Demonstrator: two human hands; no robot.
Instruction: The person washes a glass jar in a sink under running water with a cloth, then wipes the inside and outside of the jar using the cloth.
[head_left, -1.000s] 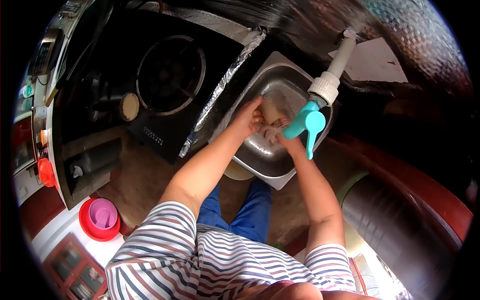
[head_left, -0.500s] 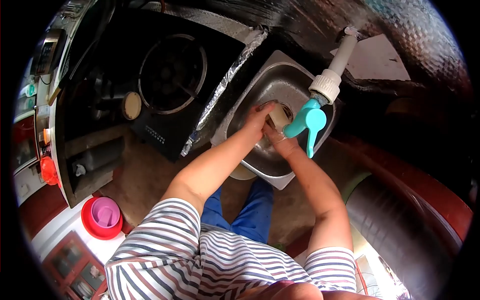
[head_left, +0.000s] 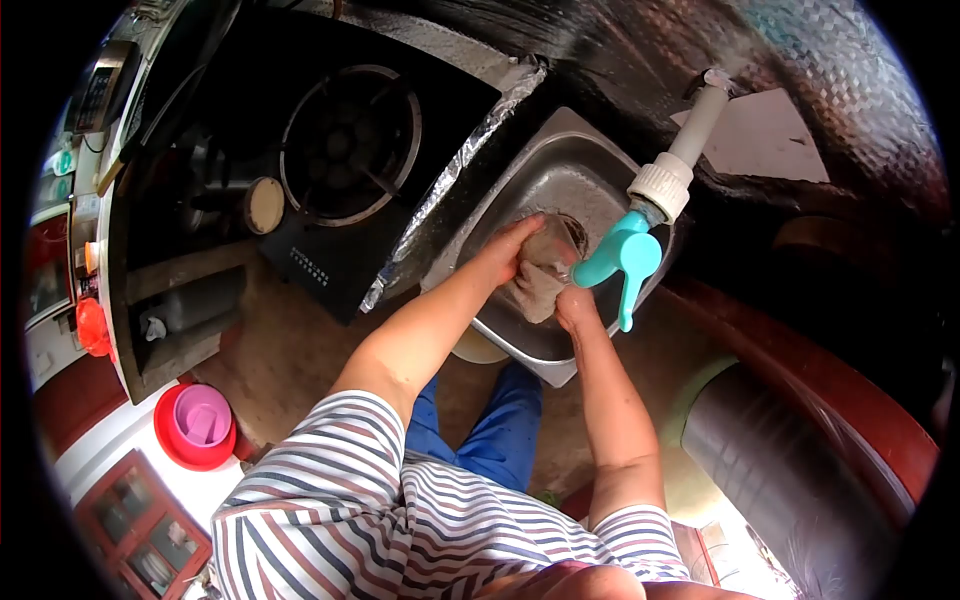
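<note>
Hands (head_left: 510, 250) at cloth (head_left: 538, 290) in sink (head_left: 520, 338); pink basin (head_left: 183, 408) inside red basin (head_left: 167, 440).

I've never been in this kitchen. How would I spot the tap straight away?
Start at the metal sink beside the black stove. Above it, a white pipe slants down to a ribbed white collar, and the tap hangs from that, its spout near the person's right hand. Unlike those white fittings, the tap is bright turquoise, with a long, slim lever.
</note>
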